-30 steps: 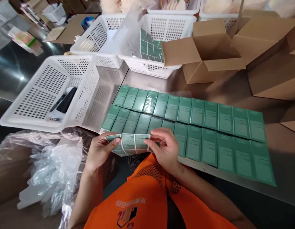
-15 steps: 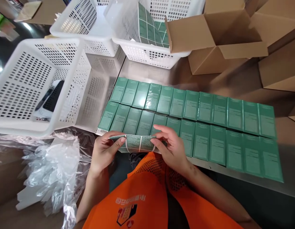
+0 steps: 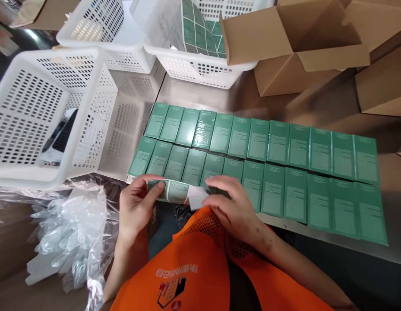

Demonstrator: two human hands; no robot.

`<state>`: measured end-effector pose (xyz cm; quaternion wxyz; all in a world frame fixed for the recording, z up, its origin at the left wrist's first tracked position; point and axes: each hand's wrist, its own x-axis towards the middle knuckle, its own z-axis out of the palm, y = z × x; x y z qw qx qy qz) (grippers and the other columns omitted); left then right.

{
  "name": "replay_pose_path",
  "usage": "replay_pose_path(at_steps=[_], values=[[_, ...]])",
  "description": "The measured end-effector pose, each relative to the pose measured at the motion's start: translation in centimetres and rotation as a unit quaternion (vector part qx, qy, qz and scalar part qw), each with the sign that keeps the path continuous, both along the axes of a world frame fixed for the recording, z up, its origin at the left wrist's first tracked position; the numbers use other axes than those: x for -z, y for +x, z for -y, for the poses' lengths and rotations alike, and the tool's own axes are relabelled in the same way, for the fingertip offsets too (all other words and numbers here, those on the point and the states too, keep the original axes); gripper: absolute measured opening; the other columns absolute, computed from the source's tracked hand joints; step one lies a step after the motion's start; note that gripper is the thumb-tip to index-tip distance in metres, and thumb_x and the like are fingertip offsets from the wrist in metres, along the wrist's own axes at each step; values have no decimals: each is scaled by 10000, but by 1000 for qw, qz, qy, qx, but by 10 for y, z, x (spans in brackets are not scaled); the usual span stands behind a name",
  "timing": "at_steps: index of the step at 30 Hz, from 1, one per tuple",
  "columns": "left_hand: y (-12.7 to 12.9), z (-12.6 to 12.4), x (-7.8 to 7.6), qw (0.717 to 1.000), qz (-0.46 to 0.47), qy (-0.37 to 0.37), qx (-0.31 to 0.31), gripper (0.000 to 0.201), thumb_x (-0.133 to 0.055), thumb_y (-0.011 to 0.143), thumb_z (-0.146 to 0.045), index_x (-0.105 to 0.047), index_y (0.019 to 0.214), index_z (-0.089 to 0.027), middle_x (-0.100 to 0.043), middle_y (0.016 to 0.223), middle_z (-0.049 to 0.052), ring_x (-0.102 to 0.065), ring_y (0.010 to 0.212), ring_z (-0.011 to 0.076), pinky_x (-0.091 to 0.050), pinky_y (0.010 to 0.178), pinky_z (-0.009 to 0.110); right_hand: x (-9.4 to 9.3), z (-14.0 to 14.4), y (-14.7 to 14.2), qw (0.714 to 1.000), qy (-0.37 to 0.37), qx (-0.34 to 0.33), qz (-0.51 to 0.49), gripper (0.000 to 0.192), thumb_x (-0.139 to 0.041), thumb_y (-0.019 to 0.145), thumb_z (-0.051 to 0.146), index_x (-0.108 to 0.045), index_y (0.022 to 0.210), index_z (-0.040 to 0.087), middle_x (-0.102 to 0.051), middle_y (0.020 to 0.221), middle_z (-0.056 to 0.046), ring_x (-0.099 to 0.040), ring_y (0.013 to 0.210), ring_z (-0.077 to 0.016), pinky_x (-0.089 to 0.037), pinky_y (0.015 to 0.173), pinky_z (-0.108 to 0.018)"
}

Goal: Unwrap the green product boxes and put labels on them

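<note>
My left hand (image 3: pixel 137 205) pinches the left end of a strip of green labels (image 3: pixel 178 192) between thumb and fingers, just off the table's front edge. Two green labels show on the strip, and its right part is plain white. Against that white end (image 3: pixel 197 198) my right hand (image 3: pixel 231 205) is closed, thumb and fingertips together. Whether a peeled label is between them is hidden. Behind both hands, green boxes (image 3: pixel 263 138) lie side by side in two long rows, printed faces up; one near the left has a shiny wrap.
White perforated baskets (image 3: pixel 105 93) stand at the left and back. One at the back holds sheets of green labels (image 3: pixel 200 32). An open cardboard box (image 3: pixel 279 77) sits at the back right. Crumpled clear plastic (image 3: pixel 74 224) hangs at the lower left.
My right fingers have shifted on the strip's right end and closed. Plain white now shows where a third green label was. My left hand keeps its pinch.
</note>
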<state>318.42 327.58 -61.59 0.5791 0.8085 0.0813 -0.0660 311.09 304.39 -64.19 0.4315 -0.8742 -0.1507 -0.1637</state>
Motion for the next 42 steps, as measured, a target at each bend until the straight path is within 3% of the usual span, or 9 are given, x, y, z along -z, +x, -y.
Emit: replay_pose_path(at_steps=[5, 11, 16, 20, 23, 26, 28, 34, 42], values=[[11, 7, -1, 992, -51, -72, -85, 63, -721, 644, -197, -700, 702, -208, -613, 634, -31, -492, 608, 121, -365, 528, 231, -25, 22, -10, 980, 106, -150, 72, 188, -545, 1027, 257, -727, 1053, 297, -748, 838, 5, -709, 909, -165, -588, 903, -304], [26, 6, 10, 991, -47, -100, -68, 53, -616, 600, -168, -638, 640, -194, -524, 580, -30, -408, 553, 107, -291, 491, 246, -46, 55, -2, 967, 221, -116, 48, 131, -637, 988, 320, -756, 1021, 362, -697, 676, -4, -693, 697, -171, -613, 709, -318], [46, -22, -10, 995, -65, -70, -32, 41, -623, 527, -160, -647, 549, -186, -567, 518, -7, -460, 463, 101, -313, 429, 227, -51, 64, 3, 960, 276, -18, -40, 37, -741, 919, 344, -776, 921, 357, -680, 662, -8, -640, 630, -161, -542, 620, -338], [54, -37, -41, 989, -82, -108, 55, 123, -617, 584, -270, -602, 472, -222, -368, 325, -14, -345, 254, 122, -236, 293, 249, -45, 60, 18, 930, 281, 84, -220, 111, -831, 811, 379, -773, 823, 286, -704, 734, -3, -633, 631, -150, -498, 541, -285], [49, -29, -51, 967, -113, -8, 226, 295, -609, 811, -417, -660, 592, -226, -404, 368, -23, -354, 290, 118, -239, 312, 243, -37, 55, 35, 909, 287, 88, -289, 202, -835, 770, 435, -770, 780, 243, -690, 688, -1, -603, 585, -129, -465, 499, -250], [36, -6, -41, 890, -106, 134, 422, 339, -549, 929, -458, -700, 740, -220, -548, 521, -15, -508, 484, 136, -363, 471, 239, -27, 50, 47, 904, 295, 82, -298, 225, -860, 723, 425, -767, 761, 224, -681, 668, 4, -587, 585, -120, -461, 513, -244], [27, 10, -28, 867, -85, 157, 466, 339, -495, 978, -465, -702, 853, -228, -585, 596, -27, -536, 556, 135, -373, 539, 239, -21, 47, 52, 900, 300, 74, -309, 253, -875, 699, 437, -768, 760, 217, -668, 648, 12, -575, 575, -116, -460, 522, -249], [12, 36, 0, 866, -67, 146, 473, 340, -460, 1010, -455, -603, 815, -215, -550, 582, -55, -495, 538, 120, -335, 545, 239, -11, 40, 49, 889, 311, 76, -327, 305, -861, 697, 496, -772, 764, 212, -680, 647, 11, -567, 570, -119, -436, 526, -257], [9, 50, 10, 870, -77, 185, 451, 382, -450, 975, -434, -580, 694, -210, -578, 529, -26, -493, 494, 135, -314, 536, 261, -1, 33, 45, 953, 112, 178, -218, 123, -823, 810, 332, -780, 752, 233, -682, 786, -5, -573, 625, -124, -440, 618, -294]])
